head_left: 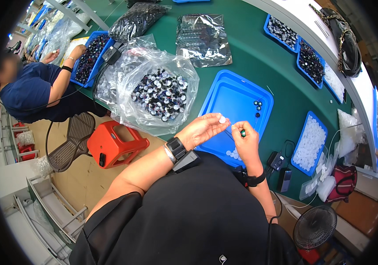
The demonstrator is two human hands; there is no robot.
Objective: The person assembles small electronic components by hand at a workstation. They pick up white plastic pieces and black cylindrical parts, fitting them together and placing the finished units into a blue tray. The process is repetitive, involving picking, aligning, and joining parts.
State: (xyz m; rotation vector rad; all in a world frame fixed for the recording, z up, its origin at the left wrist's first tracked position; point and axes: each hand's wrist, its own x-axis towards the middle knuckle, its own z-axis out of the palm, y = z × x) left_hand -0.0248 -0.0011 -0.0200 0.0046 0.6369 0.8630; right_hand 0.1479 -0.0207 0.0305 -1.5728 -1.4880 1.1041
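Observation:
Over the blue tray (224, 90) my two hands are close together, fingertips nearly meeting. Palm up, my left hand (200, 131) holds a small white disc (222, 119) at its fingertips. The fingers of my right hand (247, 141) are closed on a small shiny dark-green round piece (242, 133). Several dark round pieces (257, 107) lie at the tray's right side. Some small white pieces (233, 154) sit in its near end, partly hidden by my hands and body. Left of the tray, an open clear plastic bag (189, 73) holds many dark-and-white round pieces (160, 95).
A tray of white pieces (309, 141) stands at the right, beside black adapters (276, 160). Trays of dark pieces (310, 62) line the far right. A flat dark package (203, 39) lies ahead. At left are a person (36, 88) with a tray and a red stool (114, 143).

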